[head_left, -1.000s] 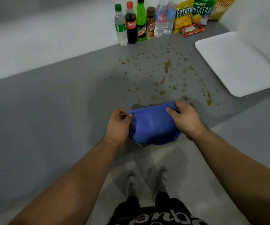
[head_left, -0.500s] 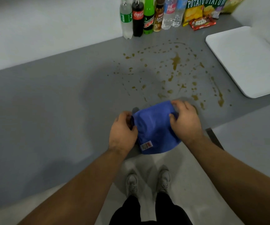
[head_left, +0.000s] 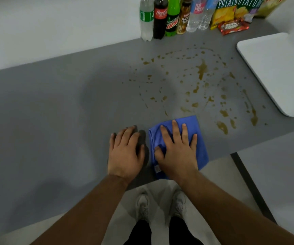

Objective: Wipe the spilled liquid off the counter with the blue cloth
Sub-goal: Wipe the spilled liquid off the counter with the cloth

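Right hand lies flat, palm down, on the folded blue microfibre cloth. My fingers are straight and spread, with the thumb out to the left. They press the cloth and grip nothing. The cloth lies on the matte grey counter at its front edge, right in front of me. Its near corner reaches that edge or hangs just over it; I cannot tell which. A small white tag shows at the cloth's near left corner. Left hand rests on bare counter just beside the cloth's left side. Its fingers are loosely extended and hold nothing, and there is a thin gap between the thumb and the fabric. The brown spilled liquid is scattered in drops and streaks beyond the cloth and off to its right. The biggest streak is toward the back, and smaller blotches lie near the cloth's far right corner. None of the spatter I can see is under the cloth. A white rectangular plastic tray sits on the right of the counter, with the spatter stopping near its left rim. Against the white back wall stands a row of upright bottles:
- clear with a green label
- dark cola with a red label
- bright green soda
- small brown
- two clear water bottles

To the right of the bottles are yellow and green potato chip bags, with a red snack packet lying in front of them. My white shoes show on the pale floor below the counter edge.
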A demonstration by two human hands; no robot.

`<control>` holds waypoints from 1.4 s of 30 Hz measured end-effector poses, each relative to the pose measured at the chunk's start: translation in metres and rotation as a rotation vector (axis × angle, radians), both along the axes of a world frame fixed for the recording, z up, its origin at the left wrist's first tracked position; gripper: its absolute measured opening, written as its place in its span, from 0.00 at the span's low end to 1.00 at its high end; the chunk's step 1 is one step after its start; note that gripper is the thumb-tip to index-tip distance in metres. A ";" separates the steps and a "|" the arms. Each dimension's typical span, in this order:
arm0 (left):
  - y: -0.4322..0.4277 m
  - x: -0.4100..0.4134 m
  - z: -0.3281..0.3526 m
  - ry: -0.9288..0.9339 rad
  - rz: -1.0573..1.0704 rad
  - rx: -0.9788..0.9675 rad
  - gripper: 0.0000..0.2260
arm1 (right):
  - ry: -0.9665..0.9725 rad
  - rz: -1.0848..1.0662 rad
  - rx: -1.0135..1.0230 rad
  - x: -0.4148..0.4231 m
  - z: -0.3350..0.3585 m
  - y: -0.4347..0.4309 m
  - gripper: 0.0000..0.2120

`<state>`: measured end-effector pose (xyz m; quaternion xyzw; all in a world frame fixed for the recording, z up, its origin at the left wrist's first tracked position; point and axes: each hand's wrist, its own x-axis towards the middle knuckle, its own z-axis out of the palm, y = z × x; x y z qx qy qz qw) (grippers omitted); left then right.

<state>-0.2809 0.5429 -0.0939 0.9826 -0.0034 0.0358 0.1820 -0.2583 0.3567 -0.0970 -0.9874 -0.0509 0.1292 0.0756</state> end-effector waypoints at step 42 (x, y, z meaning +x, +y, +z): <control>0.038 0.090 -0.007 0.003 0.014 0.037 0.25 | -0.116 0.221 0.031 0.045 -0.014 -0.018 0.36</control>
